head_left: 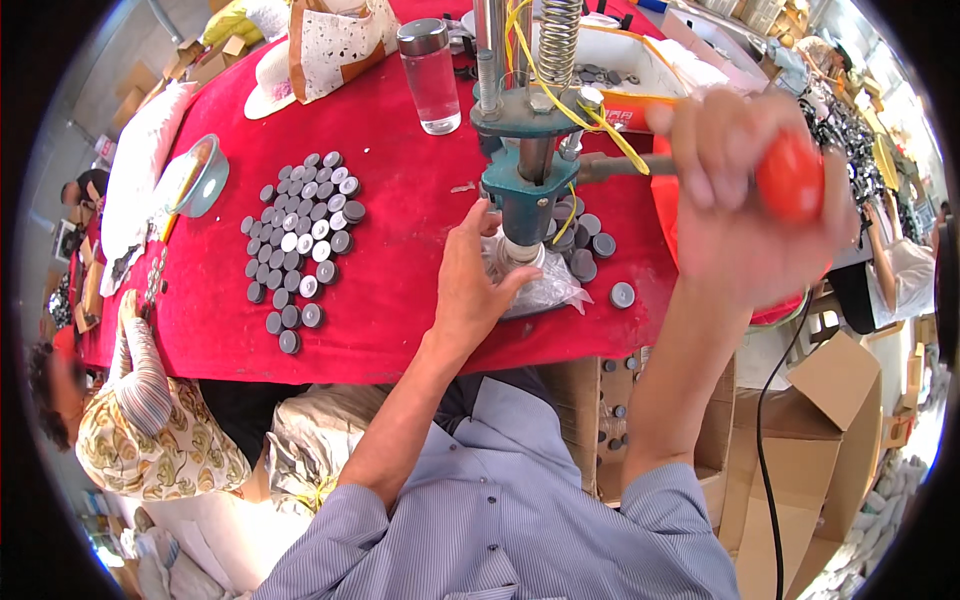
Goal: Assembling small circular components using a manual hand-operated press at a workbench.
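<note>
A teal bench press (530, 180) stands on the red-covered table, its ram down on a small pale round piece (522, 252). Clear plastic (545, 290) is bunched around its foot. Beside that piece is my left hand (468, 280), thumb and fingers spread apart; I cannot see whether the fingertips touch it. On the right, my right hand (735, 200), blurred, wraps round the red ball knob (791, 178) at the end of the press lever (630, 166). Grey round caps (580, 262) lie heaped behind and right of the press foot.
Many grey caps (300, 225) spread over the table at left. A clear jar (430, 80), a bag (335, 45) and a pale green bowl (203, 175) stand farther back. Open cartons (810, 440) and a black cable (765, 450) are at lower right. Another person (160, 440) sits left.
</note>
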### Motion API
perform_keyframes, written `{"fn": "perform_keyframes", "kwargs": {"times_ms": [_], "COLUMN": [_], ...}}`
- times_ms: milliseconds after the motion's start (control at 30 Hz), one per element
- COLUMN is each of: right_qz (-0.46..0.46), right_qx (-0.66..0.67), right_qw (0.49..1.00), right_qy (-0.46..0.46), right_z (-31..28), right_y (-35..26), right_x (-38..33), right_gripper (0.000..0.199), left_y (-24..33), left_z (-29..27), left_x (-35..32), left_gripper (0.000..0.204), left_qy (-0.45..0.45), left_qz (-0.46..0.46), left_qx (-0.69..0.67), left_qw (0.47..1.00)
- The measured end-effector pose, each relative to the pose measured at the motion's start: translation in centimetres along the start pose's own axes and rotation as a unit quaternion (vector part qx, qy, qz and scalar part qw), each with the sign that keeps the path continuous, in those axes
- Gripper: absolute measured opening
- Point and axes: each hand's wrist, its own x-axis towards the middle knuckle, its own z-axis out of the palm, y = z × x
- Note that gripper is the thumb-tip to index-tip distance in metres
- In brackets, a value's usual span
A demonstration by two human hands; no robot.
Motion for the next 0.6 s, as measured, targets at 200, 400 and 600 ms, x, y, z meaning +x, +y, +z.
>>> {"fn": "perform_keyframes", "kwargs": {"times_ms": [200,400,600], "right_qz": [-0.122,-0.136,-0.134], "right_qx": [-0.083,-0.087,-0.045], "right_qw": [0.987,0.984,0.988], "right_qy": [0.057,0.071,0.069], "right_z": [0.6,0.8,0.8], "right_y": [1.6,3.4,3.6], "right_x": [-10.5,-12.8,-12.9], "right_gripper": [0.054,0.05,0.039], "left_y": [-1.2,-5.7,-6.2], "left_z": [-3.9,-11.2,-15.4], "left_x": [-1.9,-4.1,-6.2], "left_gripper": [0.059,0.044,0.045], "left_qy": [0.027,0.1,0.103], "left_qz": [0.007,-0.064,-0.081], "left_qx": [0.105,0.327,0.365], "left_qw": [0.994,0.938,0.922]}}
